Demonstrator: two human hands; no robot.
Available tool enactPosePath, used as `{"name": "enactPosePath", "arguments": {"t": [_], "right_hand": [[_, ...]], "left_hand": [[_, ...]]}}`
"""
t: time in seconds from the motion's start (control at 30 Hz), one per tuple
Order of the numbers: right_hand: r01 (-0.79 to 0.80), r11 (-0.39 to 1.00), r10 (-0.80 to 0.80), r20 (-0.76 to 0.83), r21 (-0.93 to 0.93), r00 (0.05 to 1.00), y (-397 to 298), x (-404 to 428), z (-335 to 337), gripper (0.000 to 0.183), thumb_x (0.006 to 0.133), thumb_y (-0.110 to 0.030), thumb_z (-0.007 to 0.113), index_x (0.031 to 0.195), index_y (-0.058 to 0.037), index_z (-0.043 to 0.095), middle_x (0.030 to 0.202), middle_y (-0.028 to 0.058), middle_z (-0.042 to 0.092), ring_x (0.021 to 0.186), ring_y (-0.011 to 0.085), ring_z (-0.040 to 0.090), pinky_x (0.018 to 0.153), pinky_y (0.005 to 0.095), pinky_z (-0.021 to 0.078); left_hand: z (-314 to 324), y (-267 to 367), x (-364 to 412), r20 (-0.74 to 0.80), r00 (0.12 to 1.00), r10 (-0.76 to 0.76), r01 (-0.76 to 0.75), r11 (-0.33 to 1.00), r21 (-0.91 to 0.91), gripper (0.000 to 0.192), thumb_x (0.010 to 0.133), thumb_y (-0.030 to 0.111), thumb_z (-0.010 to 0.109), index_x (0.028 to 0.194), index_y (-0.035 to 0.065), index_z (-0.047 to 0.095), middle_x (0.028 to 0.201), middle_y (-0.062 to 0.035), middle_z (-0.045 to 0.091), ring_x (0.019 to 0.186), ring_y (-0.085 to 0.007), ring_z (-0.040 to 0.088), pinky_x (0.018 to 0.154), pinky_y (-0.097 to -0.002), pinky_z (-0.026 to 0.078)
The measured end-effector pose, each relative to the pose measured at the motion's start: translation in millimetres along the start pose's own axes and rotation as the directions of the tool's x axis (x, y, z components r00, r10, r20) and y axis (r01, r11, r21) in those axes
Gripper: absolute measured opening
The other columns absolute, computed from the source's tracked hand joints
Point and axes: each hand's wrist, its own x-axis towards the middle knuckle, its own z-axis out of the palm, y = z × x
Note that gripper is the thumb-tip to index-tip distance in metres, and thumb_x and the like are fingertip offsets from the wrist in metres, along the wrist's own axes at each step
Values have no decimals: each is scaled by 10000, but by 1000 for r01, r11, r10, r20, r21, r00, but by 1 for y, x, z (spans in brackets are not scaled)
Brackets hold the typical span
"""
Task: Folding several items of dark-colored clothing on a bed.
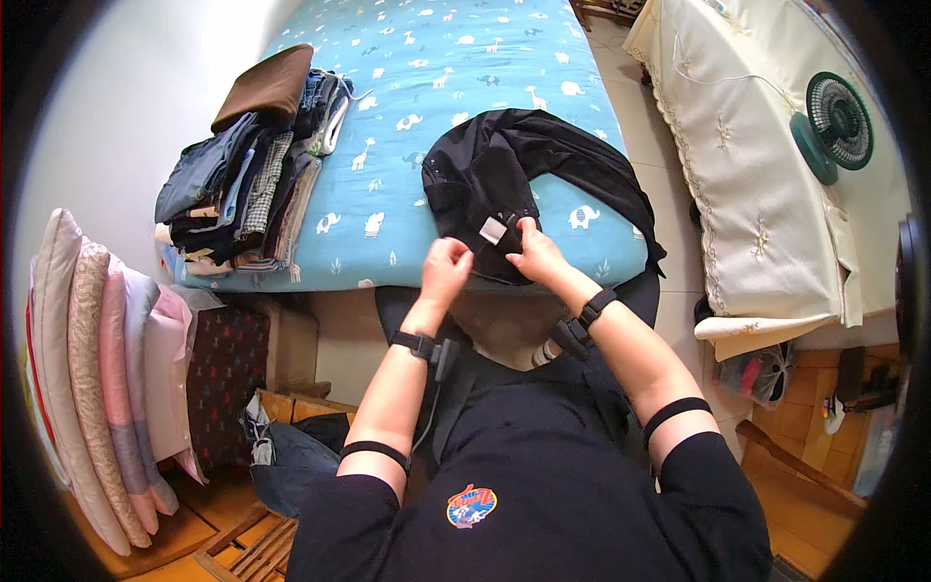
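A black garment [502,160] lies bunched near the front edge of the bed, one long part of it curving to the right. Its white label [492,230] faces up at the near end. My right hand [537,251] grips the cloth just right of this label, thumb on top. To the left of the label, my left hand [446,268] is raised near the bed's edge with its fingers curled and the fingertips close together; whether a thread or bit of cloth is between them cannot be told. The bed's blue sheet [393,182] bears white animals.
Folded clothes [247,182] are stacked on the bed's left side, a brown folded piece [265,86] on top. Upright cushions or bedding [94,364] stand at the left. At the right, a green fan [838,120] stands on a cream cloth-covered surface [756,182].
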Motion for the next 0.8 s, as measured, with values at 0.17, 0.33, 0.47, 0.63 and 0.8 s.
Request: {"name": "enactPosePath", "arguments": {"t": [0.17, 0.33, 0.47, 0.63, 0.8], "right_hand": [[-134, 991, 136, 53, -25, 989, 9, 4, -5, 447, 725, -109, 645, 1084, -8, 397, 955, 263, 591, 932, 407, 577, 780, 463, 474], [92, 976, -50, 206, -195, 977, 25, -6, -6, 209, 641, -23, 551, 849, -9, 532, 858, 188, 575, 868, 377, 563, 745, 463, 464], [-47, 999, 49, 321, -15, 946, 47, -1, -27, 197, 694, -46, 580, 869, 12, 508, 847, 232, 586, 805, 398, 586, 711, 450, 482], [-616, 703, 353, 576, 357, 737, 22, 26, -71, 190, 726, 97, 459, 887, -5, 453, 755, 182, 587, 602, 286, 637, 530, 389, 518], [-431, 833, 389, 188, 346, 902, 17, 26, -148, 303, 669, 150, 421, 894, -45, 478, 724, 132, 560, 559, 212, 607, 483, 331, 476]], "left_hand": [[0, -36, 60, -235, 929, -286, 353, 875, 331, 687, 615, 164, 689, 1227, 57, 396, 1094, -196, 487, 1067, -371, 463, 941, -415, 390], [1, -68, 110, 38, 935, -354, 354, 935, 11, 700, 611, 145, 727, 1225, 24, 411, 1126, -193, 578, 1074, -320, 553, 919, -388, 423], [22, -69, 117, 92, 927, -364, 361, 931, 51, 630, 659, 122, 711, 1218, 57, 426, 1113, -191, 583, 1067, -329, 555, 900, -386, 434], [15, -68, 135, 145, 853, -501, 498, 865, 58, 410, 667, 59, 681, 1041, 30, 516, 1029, -192, 608, 1015, -327, 580, 839, -363, 454], [3, -13, 157, -50, 931, -360, 350, 850, 394, 188, 773, 119, 598, 944, 75, 535, 959, -172, 535, 844, -389, 581, 701, -469, 475]]}}
